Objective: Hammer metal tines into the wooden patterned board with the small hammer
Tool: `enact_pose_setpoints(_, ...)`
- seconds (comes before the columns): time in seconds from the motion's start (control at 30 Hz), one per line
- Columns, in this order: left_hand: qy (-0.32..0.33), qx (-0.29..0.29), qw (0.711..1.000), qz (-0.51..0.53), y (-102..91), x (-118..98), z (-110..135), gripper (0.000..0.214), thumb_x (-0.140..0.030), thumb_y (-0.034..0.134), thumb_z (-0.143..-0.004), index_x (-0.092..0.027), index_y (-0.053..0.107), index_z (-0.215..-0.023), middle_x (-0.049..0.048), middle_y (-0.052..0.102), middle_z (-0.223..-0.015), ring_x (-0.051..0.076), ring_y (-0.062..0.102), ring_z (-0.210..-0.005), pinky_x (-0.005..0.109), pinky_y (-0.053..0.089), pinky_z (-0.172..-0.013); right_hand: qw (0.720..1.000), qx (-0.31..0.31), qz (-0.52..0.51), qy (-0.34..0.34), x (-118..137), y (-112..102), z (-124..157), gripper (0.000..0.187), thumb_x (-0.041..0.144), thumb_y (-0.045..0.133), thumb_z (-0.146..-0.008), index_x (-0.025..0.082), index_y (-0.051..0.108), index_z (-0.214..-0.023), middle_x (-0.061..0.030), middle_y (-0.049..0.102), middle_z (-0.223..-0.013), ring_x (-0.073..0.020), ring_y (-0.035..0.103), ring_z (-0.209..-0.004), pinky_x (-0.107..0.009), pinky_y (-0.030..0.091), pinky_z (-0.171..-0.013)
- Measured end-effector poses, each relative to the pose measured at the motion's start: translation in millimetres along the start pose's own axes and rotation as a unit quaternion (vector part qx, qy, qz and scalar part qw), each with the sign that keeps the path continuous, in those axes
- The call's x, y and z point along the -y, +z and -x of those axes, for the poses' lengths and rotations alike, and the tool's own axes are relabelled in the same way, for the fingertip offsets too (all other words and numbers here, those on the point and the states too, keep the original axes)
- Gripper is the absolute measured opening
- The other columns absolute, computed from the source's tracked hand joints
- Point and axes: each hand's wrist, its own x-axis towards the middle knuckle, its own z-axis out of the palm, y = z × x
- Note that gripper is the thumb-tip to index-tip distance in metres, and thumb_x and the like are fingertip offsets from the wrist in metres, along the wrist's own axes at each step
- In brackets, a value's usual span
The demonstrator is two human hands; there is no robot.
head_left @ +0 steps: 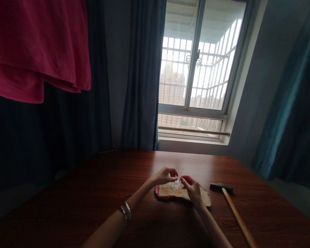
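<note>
While a few nails (172, 182) seem to stand in the pad (167, 191) just past twelve o'clock on the worktop (93, 193), my right hand (193, 189) pinches one not yet in, whether my curled left hand (164, 175) grips anything I can't tell, and the hammer (233, 205) lies untouched at three o'clock from the pad.

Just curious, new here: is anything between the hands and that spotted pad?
Yes: thin upright pins stand on the spotted pad below the left hand. A thin dark piece shows at the fingertips of the right hand; nothing else visible intervenes.
</note>
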Motion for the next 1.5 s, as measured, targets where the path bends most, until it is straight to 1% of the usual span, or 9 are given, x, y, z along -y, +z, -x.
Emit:
enact_pose_setpoints(0.13,-0.012,-0.102,0.995,0.003,-6.4,21.3,-4.8,0.024,-0.024,0.057,-0.072,-0.012,0.064,-0.091,0.006,0.064,-0.082,0.014,0.057,-0.073,0.023,0.044,-0.064,1.0,-0.016,0.016,-0.007,-8.8,3.9,-18.0,0.04,0.052,0.056,-0.07,0.015,0.066,-0.081,-0.0067,0.067,-0.071,-0.0197,0.059,-0.064,-0.029,0.048,-0.055)
enact_pose_setpoints(0.2,-0.033,-0.106,0.993,0.034,-3.3,36.7,-5.7,0.028,-0.023,0.057,-0.071,-0.011,0.062,-0.095,0.0074,0.064,-0.085,0.016,0.059,-0.077,0.025,0.046,-0.067,0.999,-0.017,0.028,-0.012,-14.1,7.7,-23.7,0.039,0.051,0.057,-0.07,0.015,0.066,-0.078,-0.0069,0.067,-0.071,-0.0203,0.06,-0.065,-0.031,0.048,-0.06)
enact_pose_setpoints(0.3,-0.065,-0.089,0.99,0.091,7.3,57.3,-5.9,0.036,-0.022,0.059,-0.067,-0.011,0.059,-0.102,0.0086,0.064,-0.088,0.018,0.06,-0.082,0.028,0.047,-0.071,0.999,-0.015,0.049,-0.015,-21.0,12.2,-25.2,0.036,0.049,0.056,-0.07,0.015,0.067,-0.077,-0.0076,0.069,-0.073,-0.0215,0.061,-0.07,-0.032,0.048,-0.067)
enact_pose_setpoints(0.4,-0.079,-0.074,0.985,0.132,18.0,67.7,-5.4,0.042,-0.02,0.06,-0.065,-0.012,0.056,-0.106,0.0081,0.064,-0.089,0.019,0.06,-0.083,0.029,0.047,-0.073,0.997,-0.002,0.07,-0.016,-23.8,13.0,-21.6,0.032,0.046,0.056,-0.07,0.016,0.067,-0.077,-0.0071,0.069,-0.072,-0.0218,0.063,-0.072,-0.032,0.048,-0.069)
enact_pose_setpoints(0.67,-0.083,-0.03,0.986,0.142,25.1,63.9,1.1,0.04,-0.022,0.058,-0.068,-0.015,0.056,-0.107,0.0036,0.064,-0.089,0.016,0.059,-0.082,0.027,0.046,-0.074,0.993,0.025,0.111,-0.024,-18.6,11.9,-15.4,0.027,0.04,0.051,-0.074,0.019,0.067,-0.075,-0.0045,0.069,-0.071,-0.0195,0.062,-0.067,-0.03,0.048,-0.063)
enact_pose_setpoints(0.87,-0.076,-0.024,0.989,0.126,29.2,65.7,2.8,0.041,-0.024,0.061,-0.067,-0.015,0.056,-0.107,0.0032,0.064,-0.088,0.015,0.058,-0.08,0.026,0.046,-0.072,0.99,0.032,0.133,-0.032,-20.1,12.0,-14.1,0.025,0.039,0.051,-0.073,0.02,0.068,-0.076,-0.0039,0.069,-0.072,-0.0187,0.062,-0.065,-0.029,0.048,-0.062)
enact_pose_setpoints(1.1,-0.061,-0.042,0.994,0.083,35.9,63.4,2.4,0.037,-0.024,0.062,-0.067,-0.014,0.059,-0.103,0.0034,0.064,-0.085,0.013,0.058,-0.076,0.025,0.046,-0.069,0.987,0.035,0.15,-0.05,-31.8,12.9,-16.0,0.022,0.034,0.051,-0.074,0.021,0.068,-0.076,-0.0032,0.069,-0.071,-0.0177,0.062,-0.065,-0.028,0.048,-0.06)
enact_pose_setpoints(1.27,-0.053,-0.061,0.995,0.053,40.1,65.9,1.2,0.036,-0.023,0.063,-0.066,-0.013,0.06,-0.1,0.003,0.064,-0.082,0.013,0.058,-0.074,0.023,0.045,-0.066,0.984,0.042,0.16,-0.07,-30.9,9.5,-16.5,0.018,0.029,0.053,-0.073,0.021,0.069,-0.075,-0.0037,0.067,-0.074,-0.0173,0.061,-0.067,-0.027,0.047,-0.059)
enact_pose_setpoints(1.5,-0.063,-0.068,0.996,0.006,45.6,69.1,-2.2,0.021,-0.027,0.062,-0.066,-0.012,0.066,-0.08,0.0017,0.064,-0.075,0.013,0.056,-0.071,0.02,0.043,-0.064,0.981,0.056,0.166,-0.086,-26.5,6.5,-15.6,0.018,0.028,0.052,-0.075,0.021,0.07,-0.075,-0.004,0.064,-0.077,-0.0164,0.06,-0.069,-0.025,0.048,-0.06)
